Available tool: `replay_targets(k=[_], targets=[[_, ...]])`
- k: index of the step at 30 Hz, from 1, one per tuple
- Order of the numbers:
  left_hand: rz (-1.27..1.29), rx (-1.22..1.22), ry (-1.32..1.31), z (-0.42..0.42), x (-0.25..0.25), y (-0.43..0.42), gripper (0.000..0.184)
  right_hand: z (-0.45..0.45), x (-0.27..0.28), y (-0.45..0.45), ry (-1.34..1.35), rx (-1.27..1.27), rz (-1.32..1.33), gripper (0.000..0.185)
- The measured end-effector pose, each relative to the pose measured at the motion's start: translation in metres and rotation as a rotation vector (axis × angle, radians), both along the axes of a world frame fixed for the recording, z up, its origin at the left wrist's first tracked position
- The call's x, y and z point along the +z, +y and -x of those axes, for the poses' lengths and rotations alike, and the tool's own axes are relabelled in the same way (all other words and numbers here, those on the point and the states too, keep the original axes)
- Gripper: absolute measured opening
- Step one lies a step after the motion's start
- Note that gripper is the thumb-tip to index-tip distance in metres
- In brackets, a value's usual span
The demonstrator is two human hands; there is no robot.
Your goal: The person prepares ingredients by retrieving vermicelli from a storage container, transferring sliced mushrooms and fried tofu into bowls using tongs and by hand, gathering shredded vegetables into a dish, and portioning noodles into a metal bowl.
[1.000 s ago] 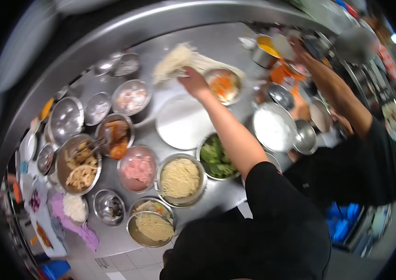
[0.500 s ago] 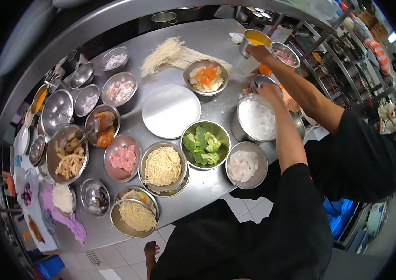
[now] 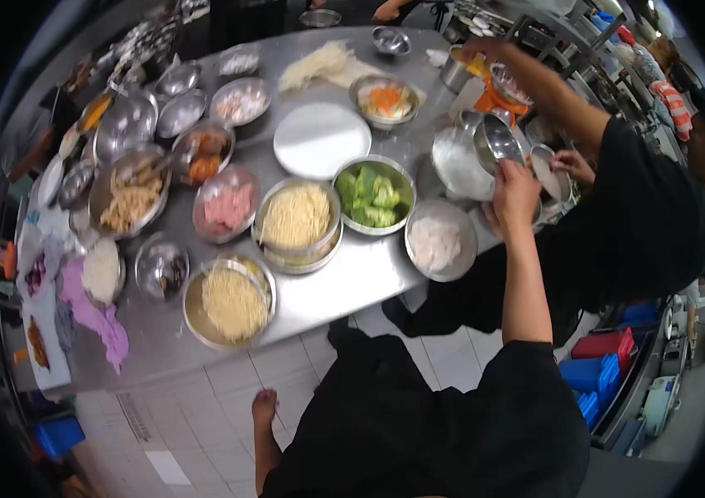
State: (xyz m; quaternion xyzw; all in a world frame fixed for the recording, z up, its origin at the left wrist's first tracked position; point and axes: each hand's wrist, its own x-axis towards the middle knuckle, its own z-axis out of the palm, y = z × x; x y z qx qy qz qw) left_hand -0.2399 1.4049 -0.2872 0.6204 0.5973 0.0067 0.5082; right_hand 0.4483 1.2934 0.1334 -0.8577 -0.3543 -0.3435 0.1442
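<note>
My right hand (image 3: 517, 195) grips a small steel bowl (image 3: 497, 141) by its rim. The bowl is tilted, with its shiny inside showing, above the edge of a large pot of white powder (image 3: 460, 163). Just left of my right forearm is a steel bowl with pale, whitish pieces (image 3: 439, 245). A bowl of broccoli (image 3: 373, 195) stands further left. My left hand (image 3: 265, 405) hangs low over the tiled floor, away from the table, fingers curled and nothing visible in them.
At my right, a co-worker in black reaches one hand (image 3: 485, 51) to a container with yellow contents; their other hand (image 3: 575, 166) is at a bowl. Bowls of noodles (image 3: 296, 217), pink meat (image 3: 229, 202) and fried pieces (image 3: 132, 199) crowd the steel table around a white plate (image 3: 322, 141).
My right hand has lifted the small steel bowl and tilted it. The co-worker's second hand has come into view. The view has shifted, and my left hand still hangs low.
</note>
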Motion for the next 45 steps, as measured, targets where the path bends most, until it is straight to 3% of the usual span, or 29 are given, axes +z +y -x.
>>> replay_targets(k=[1, 2, 4, 6, 7, 11, 12, 13, 14, 17, 19, 20, 21, 22, 25, 26, 27, 29, 30, 35, 37, 39, 40, 41, 43, 45], targets=[[-0.06, -0.25, 0.149, 0.004, -0.018, 0.01, 0.033, 0.039, 0.005, -0.017, 0.011, 0.069, -0.023, 0.011], [-0.055, -0.152, -0.012, 0.0, -0.017, 0.006, 0.032, 0.078, 0.008, -0.035, 0.08, 0.143, -0.022, 0.015], [-0.012, -0.019, -0.19, -0.052, 0.073, -0.008, 0.032, 0.161, 0.009, -0.067, 0.136, 0.245, 0.002, 0.014], [0.13, 0.029, -0.533, -0.079, 0.112, -0.023, 0.036, 0.22, -0.013, -0.105, 0.184, 0.442, 0.089, 0.017], [0.168, -0.025, -0.53, -0.093, 0.142, -0.033, 0.036, 0.25, -0.025, -0.114, 0.255, 0.518, 0.117, 0.02], [0.419, -0.07, -0.592, -0.127, 0.201, -0.074, 0.048, 0.34, -0.125, -0.135, 0.657, 0.828, 0.303, 0.027], [0.614, 0.046, -0.607, -0.133, 0.2, -0.085, 0.055, 0.36, -0.152, -0.134, 0.707, 0.898, 0.403, 0.029], [0.811, 0.168, -0.617, -0.136, 0.192, -0.092, 0.064, 0.378, -0.178, -0.13, 0.741, 0.974, 0.448, 0.031], [0.814, 0.185, -0.568, -0.137, 0.175, -0.097, 0.079, 0.393, -0.204, -0.125, 0.821, 1.05, 0.494, 0.027], [0.783, 0.395, -0.533, -0.124, 0.065, -0.111, 0.062, 0.411, -0.279, -0.106, 0.799, 1.142, 0.697, 0.027], [0.716, 0.496, -0.536, -0.117, 0.003, -0.114, 0.071, 0.393, -0.32, -0.094, 0.794, 1.237, 0.573, 0.023], [0.596, 0.552, -0.429, -0.117, -0.024, -0.116, 0.063, 0.374, -0.341, -0.092, 0.802, 1.19, 0.478, 0.023], [0.471, 0.598, -0.318, -0.117, -0.047, -0.12, 0.056, 0.35, -0.312, -0.058, 0.779, 0.942, 0.969, 0.021], [0.424, 0.599, -0.3, -0.115, -0.053, -0.118, 0.053, 0.31, -0.34, -0.064, 0.709, 0.823, 0.614, 0.023], [0.382, 0.639, -0.359, -0.106, -0.07, -0.113, 0.05, 0.149, -0.403, -0.053, 0.725, 0.325, 0.296, 0.021], [0.377, 0.679, -0.441, -0.107, -0.079, -0.114, 0.049, 0.074, -0.433, -0.049, 0.671, 0.27, 0.321, 0.026], [0.38, 0.679, -0.442, -0.112, -0.084, -0.118, 0.049, 0.017, -0.448, -0.041, 0.542, 0.112, 0.598, 0.033], [0.363, 0.715, -0.458, -0.123, -0.095, -0.128, 0.046, -0.045, -0.482, -0.034, 0.225, 0.217, 0.691, 0.039], [0.363, 0.74, -0.472, -0.13, -0.108, -0.137, 0.045, -0.064, -0.502, -0.027, 0.275, 0.213, 0.712, 0.042], [0.442, 0.723, -0.451, -0.195, -0.148, -0.186, 0.058, -0.071, -0.526, -0.021, 0.422, 0.163, 0.622, 0.038], [0.5, 0.651, -0.466, -0.233, -0.142, -0.195, 0.058, -0.059, -0.521, -0.027, 0.486, 0.087, 0.527, 0.038], [0.467, 0.583, -0.389, -0.283, -0.106, -0.19, 0.054, -0.037, -0.502, -0.033, 0.51, 0.094, 0.301, 0.038], [0.457, 0.538, -0.412, -0.302, -0.102, -0.189, 0.055, -0.018, -0.489, -0.036, 0.517, 0.223, 0.103, 0.034], [0.447, 0.493, -0.436, -0.32, -0.102, -0.187, 0.056, -0.008, -0.487, -0.045, 0.514, 0.224, 0.104, 0.034], [0.418, 0.433, -0.483, -0.351, -0.104, -0.18, 0.056, 0.012, -0.483, -0.058, 0.912, 0.331, -0.36, 0.03], [0.385, 0.378, -0.523, -0.377, -0.106, -0.169, 0.055, 0.069, -0.452, -0.076, 1.111, 0.31, -0.464, 0.028]])
